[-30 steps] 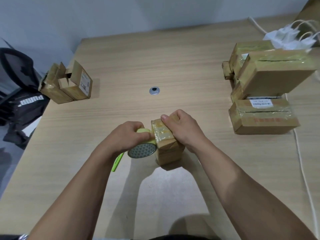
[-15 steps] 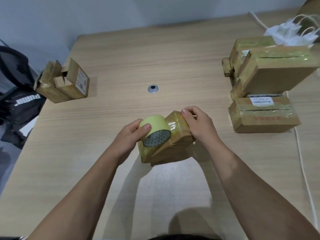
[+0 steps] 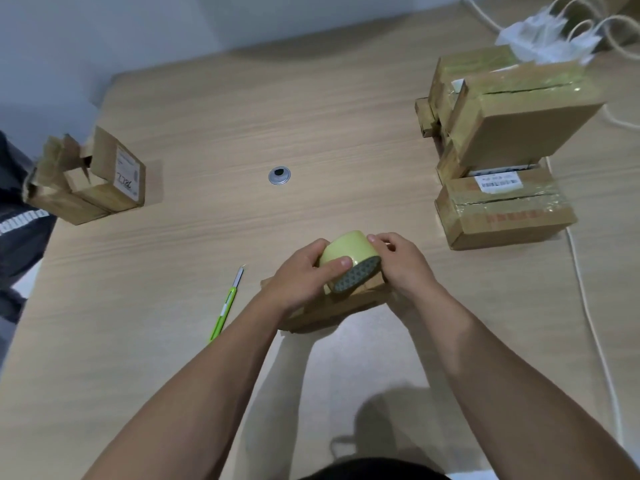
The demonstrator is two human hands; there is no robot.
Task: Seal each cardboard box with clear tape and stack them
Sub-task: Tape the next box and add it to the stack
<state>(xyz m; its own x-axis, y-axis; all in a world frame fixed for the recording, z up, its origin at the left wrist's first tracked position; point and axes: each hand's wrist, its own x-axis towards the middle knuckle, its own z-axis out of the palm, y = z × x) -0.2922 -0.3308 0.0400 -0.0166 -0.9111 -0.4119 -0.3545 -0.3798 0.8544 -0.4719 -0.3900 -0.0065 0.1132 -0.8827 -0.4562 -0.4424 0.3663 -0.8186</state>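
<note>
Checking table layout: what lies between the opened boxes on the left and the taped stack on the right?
Head view: bare wooden tabletop, with one round metal grommet set in it.

A single wide-angle view from the person's head looks forward and steeply down onto the pale wood-grain surface (image 3: 311,116). The left hand (image 3: 298,278) and right hand (image 3: 405,268) sit close beneath it at mid-frame, and a grey-white wall (image 3: 104,29) closes the top.

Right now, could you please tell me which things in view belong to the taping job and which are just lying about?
For the job: tape roll, box under it, sealed stack, open boxes, green cutter.
Lying about: paper bags, dark bag.
</note>
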